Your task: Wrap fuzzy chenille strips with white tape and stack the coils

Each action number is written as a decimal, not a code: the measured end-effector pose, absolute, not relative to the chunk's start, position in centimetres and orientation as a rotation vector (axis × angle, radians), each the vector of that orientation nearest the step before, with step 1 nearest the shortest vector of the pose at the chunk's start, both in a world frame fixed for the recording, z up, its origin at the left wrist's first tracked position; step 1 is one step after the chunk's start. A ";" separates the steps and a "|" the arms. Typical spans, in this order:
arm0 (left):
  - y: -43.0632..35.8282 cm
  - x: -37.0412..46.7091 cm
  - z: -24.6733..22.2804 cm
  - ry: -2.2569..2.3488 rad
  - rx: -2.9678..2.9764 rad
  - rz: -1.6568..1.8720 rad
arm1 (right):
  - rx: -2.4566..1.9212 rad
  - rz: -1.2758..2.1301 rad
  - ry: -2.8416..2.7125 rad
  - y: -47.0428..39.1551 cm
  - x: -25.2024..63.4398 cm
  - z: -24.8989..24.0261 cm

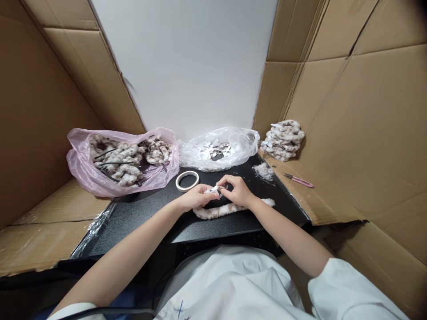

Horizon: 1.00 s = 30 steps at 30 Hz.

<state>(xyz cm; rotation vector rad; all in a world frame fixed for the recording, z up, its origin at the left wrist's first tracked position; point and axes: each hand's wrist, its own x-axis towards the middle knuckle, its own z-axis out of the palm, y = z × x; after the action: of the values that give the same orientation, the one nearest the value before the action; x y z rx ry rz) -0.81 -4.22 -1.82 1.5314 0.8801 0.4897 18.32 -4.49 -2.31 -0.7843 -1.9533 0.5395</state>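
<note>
My left hand (196,197) is closed, thumb and fingers pinching a small white piece (213,190) that looks like a tag or a bit of tape. Close against it, my right hand (237,191) has its fingers pinched together at the piece's right end; what lies between those fingertips is too small to make out. Below both hands a fluffy white-and-brown furry strip (220,210) curves along the black table, its left end running up under my left hand. A roll of masking tape (187,181) lies flat just beyond my left hand.
A pink plastic bag (160,182) of furry strips and dark rods stands at left. Behind my hands is a clear plastic bag (245,149) with small white and metal pieces. At right are stacked furry rings (283,140), loose fluff (264,171) and pink-handled thread snips (300,181). Cardboard walls (360,115) flank the table.
</note>
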 end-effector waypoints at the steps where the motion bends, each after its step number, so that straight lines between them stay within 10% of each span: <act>1: -4.2 -0.8 -1.8 0.910 1.590 0.505 | -0.809 0.574 -1.931 -4.5 18.2 -2.3; 30: -5.0 0.9 -2.2 1.290 2.335 0.867 | -0.960 1.643 -1.127 -3.2 17.5 -1.9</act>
<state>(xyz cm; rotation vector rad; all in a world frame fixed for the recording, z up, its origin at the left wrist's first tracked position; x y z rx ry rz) 0.94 -4.98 -2.16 2.3350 1.2897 0.8671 17.54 -3.19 -1.94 -0.9605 -1.1273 1.6433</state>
